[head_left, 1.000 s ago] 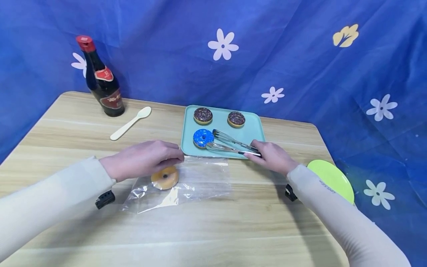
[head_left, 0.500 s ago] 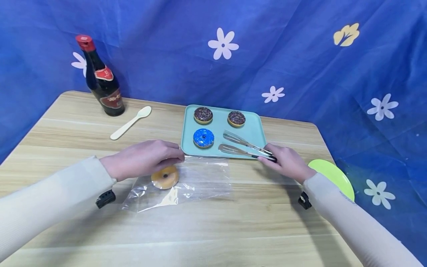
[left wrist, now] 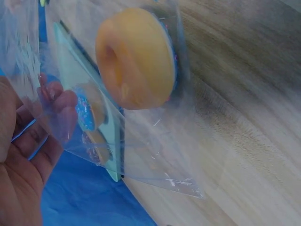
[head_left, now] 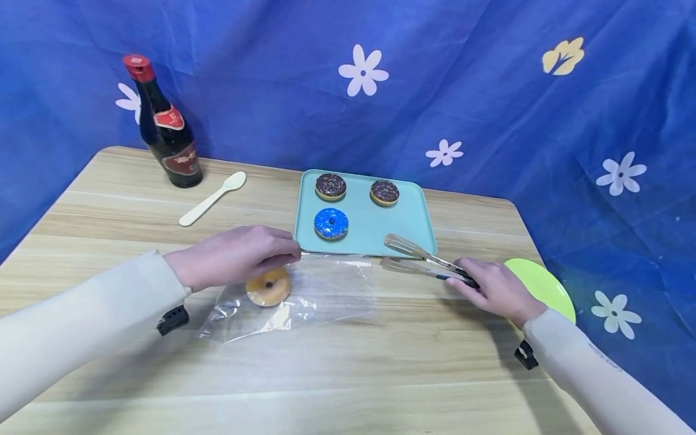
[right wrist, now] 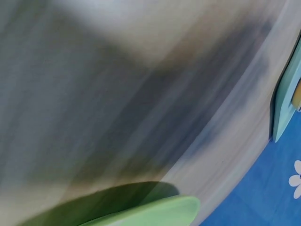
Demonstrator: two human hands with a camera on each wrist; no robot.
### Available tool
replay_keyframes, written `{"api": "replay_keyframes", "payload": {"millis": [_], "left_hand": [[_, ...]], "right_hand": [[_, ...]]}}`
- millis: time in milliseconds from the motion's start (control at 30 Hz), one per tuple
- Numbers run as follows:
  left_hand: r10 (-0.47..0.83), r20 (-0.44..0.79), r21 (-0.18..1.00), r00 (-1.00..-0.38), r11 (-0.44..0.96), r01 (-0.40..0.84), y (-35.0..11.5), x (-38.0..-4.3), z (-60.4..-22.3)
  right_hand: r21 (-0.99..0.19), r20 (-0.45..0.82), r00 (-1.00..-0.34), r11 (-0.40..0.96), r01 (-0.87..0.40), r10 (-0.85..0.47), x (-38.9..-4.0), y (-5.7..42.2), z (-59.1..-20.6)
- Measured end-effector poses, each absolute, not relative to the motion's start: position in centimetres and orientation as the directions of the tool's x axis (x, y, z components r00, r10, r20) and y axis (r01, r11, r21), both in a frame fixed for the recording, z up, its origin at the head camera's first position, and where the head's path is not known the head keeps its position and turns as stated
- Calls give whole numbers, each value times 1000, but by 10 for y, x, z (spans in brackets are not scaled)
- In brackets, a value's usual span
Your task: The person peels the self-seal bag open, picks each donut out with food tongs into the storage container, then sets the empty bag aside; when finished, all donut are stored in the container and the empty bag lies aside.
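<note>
My left hand (head_left: 247, 257) pinches the edge of a clear plastic bag (head_left: 331, 290), with its fingertips partly seen through the film in the left wrist view. Inside the bag lies a donut (left wrist: 136, 61), plain side towards the camera, with bluish sprinkled icing along its far edge. My right hand (head_left: 495, 287) grips metal tongs (head_left: 418, 251) by their black handles, the two blades spread with nothing between them. Behind the bag, a blue-iced donut (head_left: 331, 223) and two chocolate sprinkled donuts, one left (head_left: 330, 186) and one right (head_left: 385, 192), sit on a light teal tray (head_left: 375, 232).
A dark bottle with a red cap (head_left: 171, 145) stands at the back left, beside a cream spoon (head_left: 212, 199). To the right, a green plate (head_left: 544, 290) lies partly behind my right wrist. A blue flowered cloth (head_left: 272, 90) hangs behind the table.
My right hand has drawn the tongs away from the blue-iced donut, rightward and nearer to me, past the tray's front edge. The donut stays on the tray. My left hand keeps its place.
</note>
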State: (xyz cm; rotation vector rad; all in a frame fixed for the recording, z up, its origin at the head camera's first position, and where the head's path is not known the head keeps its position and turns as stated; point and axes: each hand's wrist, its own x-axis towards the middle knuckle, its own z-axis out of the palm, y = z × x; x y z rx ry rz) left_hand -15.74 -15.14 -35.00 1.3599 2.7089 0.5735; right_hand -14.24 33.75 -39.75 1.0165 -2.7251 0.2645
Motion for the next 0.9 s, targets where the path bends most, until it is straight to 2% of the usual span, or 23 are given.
{"api": "replay_keyframes", "payload": {"millis": [267,600,900], "left_hand": [[785,114,337,-608,545,767,-150,-158,-349],[782,113,355,-613,544,760,-151,-156,-349],[781,115,343,-614,549,762,-149,-156,-348]], "right_hand": [[-44,281,-634,650,-759,-721,-132,344,-403],[-15,264,-590,609,-793,-763,-129,325,-408],[13,281,-508,533,-846,-814,-135,289,-419]]}}
